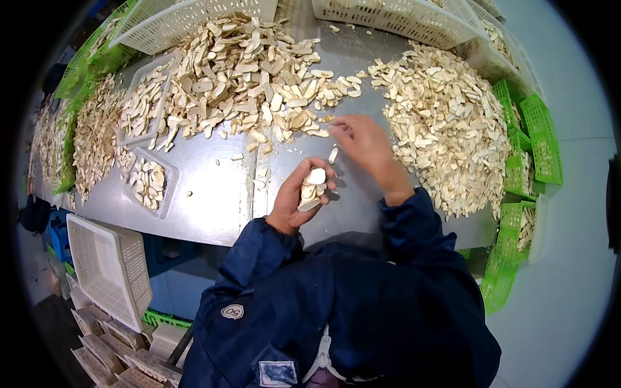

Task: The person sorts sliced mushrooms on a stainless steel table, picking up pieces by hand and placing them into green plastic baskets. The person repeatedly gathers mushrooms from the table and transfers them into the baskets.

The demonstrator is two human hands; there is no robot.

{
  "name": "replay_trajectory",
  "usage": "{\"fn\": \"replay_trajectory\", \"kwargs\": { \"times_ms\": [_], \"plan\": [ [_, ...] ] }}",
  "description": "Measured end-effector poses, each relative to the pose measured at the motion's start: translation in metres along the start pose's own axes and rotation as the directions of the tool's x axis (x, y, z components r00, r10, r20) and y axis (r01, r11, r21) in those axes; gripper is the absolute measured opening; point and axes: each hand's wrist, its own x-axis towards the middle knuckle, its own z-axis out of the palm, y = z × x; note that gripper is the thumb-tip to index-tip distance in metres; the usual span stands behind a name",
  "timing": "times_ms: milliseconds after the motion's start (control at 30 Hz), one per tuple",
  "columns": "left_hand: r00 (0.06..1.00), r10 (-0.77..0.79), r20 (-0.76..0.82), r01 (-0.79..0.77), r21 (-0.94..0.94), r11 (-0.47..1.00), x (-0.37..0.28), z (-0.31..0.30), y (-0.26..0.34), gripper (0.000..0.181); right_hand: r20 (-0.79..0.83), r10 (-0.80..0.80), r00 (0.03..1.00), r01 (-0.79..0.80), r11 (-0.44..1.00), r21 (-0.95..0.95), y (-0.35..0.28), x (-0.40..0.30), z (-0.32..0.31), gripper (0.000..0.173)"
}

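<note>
My left hand [302, 194] is cupped around several pale dried slices [313, 186], close to the table's near edge. To its upper right, my right hand [361, 143] is slightly blurred over the metal table, its thumb and fingertips bent close together beside a small yellowish slice [327, 118]. Whether something is pinched between those fingertips I cannot tell. A single narrow slice [333, 155] lies between the two hands. A big heap of larger slices [233, 72] spreads beyond my left hand, and a heap of smaller slices [446, 131] lies to the right.
Clear plastic trays of slices [170, 194] [162, 97] stand at the left. White perforated baskets [398, 22] line the far edge, green baskets [541, 138] the right side. An upright white basket [140, 271] is below the table's left edge. Another heap [99, 140] lies far left.
</note>
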Motion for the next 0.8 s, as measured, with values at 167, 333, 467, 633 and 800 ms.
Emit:
{"fn": "replay_trajectory", "kwargs": {
  "times_ms": [167, 333, 467, 633, 800],
  "plan": [
    [1.0, -0.028, -0.001, 0.028, 0.011, 1.0, -0.004, 0.005, 0.003, 0.026, 0.092, -0.046, 0.995, 0.059, 0.988, -0.145, 0.003, 0.002, 0.015, 0.019],
    [1.0, -0.021, -0.007, 0.021, -0.022, 1.0, -0.003, 0.007, 0.002, 0.025, 0.051, 0.059, 0.997, -0.054, 0.995, -0.082, 0.012, -0.014, -0.005, 0.017],
    [0.999, -0.036, 0.013, 0.036, -0.034, 0.999, 0.0, 0.008, 0.001, 0.026, -0.06, -0.138, 0.989, 0.127, 0.978, -0.163, 0.009, -0.006, 0.011, 0.017],
    [0.999, -0.033, 0.011, 0.034, -0.036, 0.999, -0.005, 0.007, 0.003, 0.027, 0.047, -0.059, 0.997, 0.064, 0.989, -0.133, -0.015, 0.008, 0.023, 0.021],
    [1.0, -0.027, -0.006, 0.026, -0.038, 0.999, -0.004, 0.005, 0.003, 0.028, 0.085, 0.044, 0.995, -0.036, 0.995, -0.098, 0.006, -0.001, 0.012, 0.02]
  ]
}}
